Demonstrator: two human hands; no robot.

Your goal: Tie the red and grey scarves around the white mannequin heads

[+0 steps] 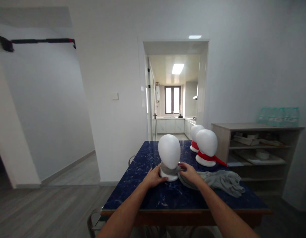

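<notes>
A white mannequin head (169,154) stands on the dark blue marble table (148,195) right in front of me. A grey scarf (218,180) is wrapped round its neck and trails off to the right across the tabletop. My left hand (153,177) rests against the left side of the neck and base, fingers on the grey cloth. On the right side of the neck, my right hand (189,172) grips the scarf. Two more white mannequin heads (206,145) stand behind to the right, each with a red scarf round its neck.
A wooden shelf unit (254,148) with papers and dishes stands right of the table, water bottles (279,116) on top. A doorway behind the table opens onto a kitchen (174,112). A chair back (93,221) shows at the table's near left corner.
</notes>
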